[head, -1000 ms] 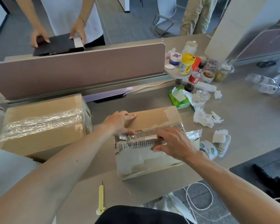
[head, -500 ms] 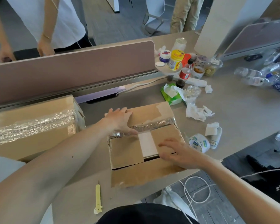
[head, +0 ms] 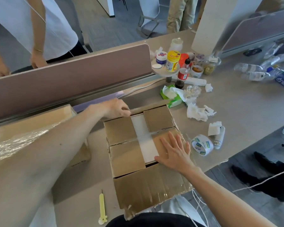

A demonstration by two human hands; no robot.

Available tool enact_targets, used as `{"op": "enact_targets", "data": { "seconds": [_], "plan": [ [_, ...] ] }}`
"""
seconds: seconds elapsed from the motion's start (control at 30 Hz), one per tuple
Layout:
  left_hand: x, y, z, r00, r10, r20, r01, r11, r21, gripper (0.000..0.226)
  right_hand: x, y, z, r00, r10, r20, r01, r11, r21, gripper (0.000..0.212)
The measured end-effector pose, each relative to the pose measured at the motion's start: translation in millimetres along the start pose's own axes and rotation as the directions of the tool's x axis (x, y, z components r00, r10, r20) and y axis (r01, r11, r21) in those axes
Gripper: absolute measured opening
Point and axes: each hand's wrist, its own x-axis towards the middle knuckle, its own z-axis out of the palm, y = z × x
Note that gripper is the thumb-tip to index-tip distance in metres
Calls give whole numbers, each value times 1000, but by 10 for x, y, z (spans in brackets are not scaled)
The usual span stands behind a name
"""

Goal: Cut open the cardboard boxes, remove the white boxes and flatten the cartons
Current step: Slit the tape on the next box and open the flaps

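An open cardboard box sits in the middle of the desk. The left grip is curled and pinches the edge of the far flap. The right grip lies flat with straight fingers on the right inner flap. The white box is inside and shows in the gap between the inner flaps. The near flap lies flat, pointing at the person. A yellow cutter lies on the desk near it. A taped box stands to the left.
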Motion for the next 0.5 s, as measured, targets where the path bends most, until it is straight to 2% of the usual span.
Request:
{"op": "enact_targets", "data": {
  "seconds": [0.07,0.17,0.23,0.37,0.43,0.5],
  "plan": [
    [1,-56,-235,987,-12,-159,23,997,67,40,13,-7,7,1000,8,5,-8,1000,-6,88],
    [32,-158,-353,930,-121,-347,209,951,228,35,20,-21,4,1000,15,21,-15,1000,0,88],
    [120,-250,-250,895,-200,-399,318,913,255,41,24,-33,-18,999,14,36,-14,1000,-6,88],
    [301,-393,163,891,-309,-333,396,887,237,72,51,-87,-94,997,10,71,-9,1000,-18,87],
    [334,-373,327,897,-325,-298,395,893,215,78,80,-98,-131,996,20,85,-18,1000,-25,85],
    [334,-329,517,925,-322,-204,363,908,210,85,123,-118,-172,995,31,95,-28,999,-32,84]
  ]
}}
